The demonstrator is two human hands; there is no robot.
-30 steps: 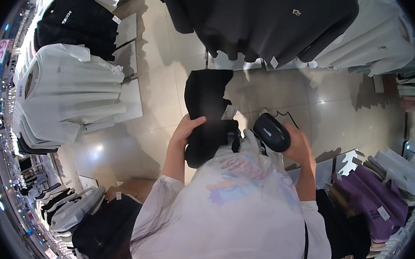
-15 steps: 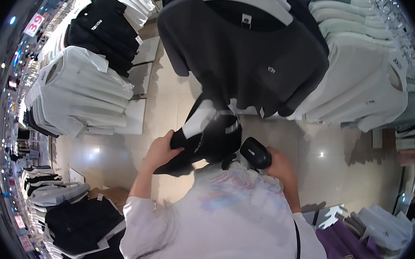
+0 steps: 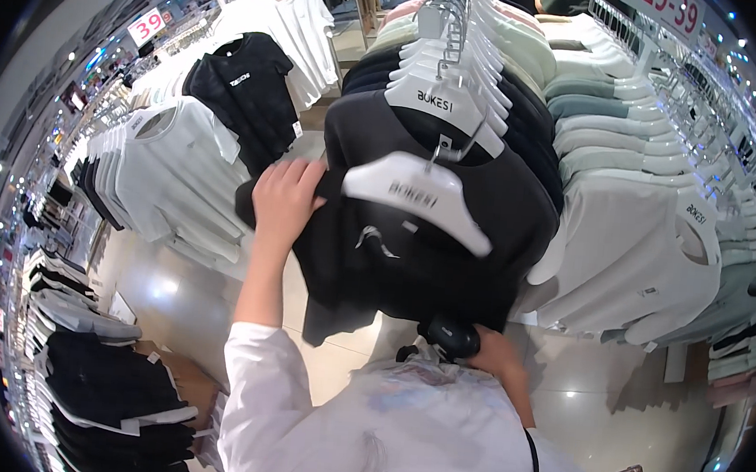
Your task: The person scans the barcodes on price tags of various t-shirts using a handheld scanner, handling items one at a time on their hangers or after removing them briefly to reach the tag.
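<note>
1. Since the earlier frame, the black T-shirt and its white hanger have risen away from the person's body, and the left hand has gone up with them.
2. The left hand is closed, its fingers curled over the T-shirt's left shoulder area — the cloth is bunched beneath them.
3. The T-shirt hangs from that hanger in front of a dark grey top on the rack; whether the hook catches anything, I cannot tell.
4. The right hand is wrapped round a black rounded device, held low near the T-shirt's hem — its fingers are partly hidden.
5. To the right hang pale grey tops; to the left, a white T-shirt.
</note>
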